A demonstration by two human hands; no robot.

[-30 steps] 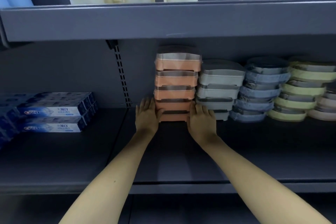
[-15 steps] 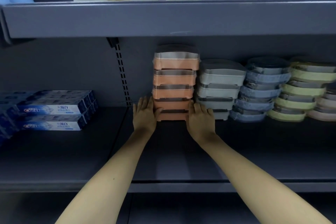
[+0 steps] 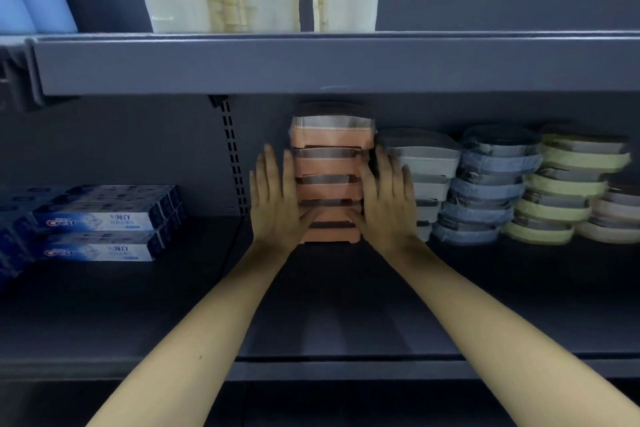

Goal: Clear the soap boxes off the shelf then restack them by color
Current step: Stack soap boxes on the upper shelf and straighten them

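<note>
Head cam: both hands flank the orange soap box stack [image 3: 330, 180] far back on the shelf [image 3: 346, 305]. Left hand [image 3: 277, 204] and right hand [image 3: 386, 204] press its sides, fingers straight, thumbs across the lower boxes. Grey stack [image 3: 427, 166] sits just right.

left hand [image 3: 277, 204] and right hand [image 3: 386, 204] slid up from the base, now flat against the orange stack's [image 3: 330, 180] sides

Your single head camera faces the shelf [image 3: 311, 308] straight on and close, angled slightly down over your forearms
</note>
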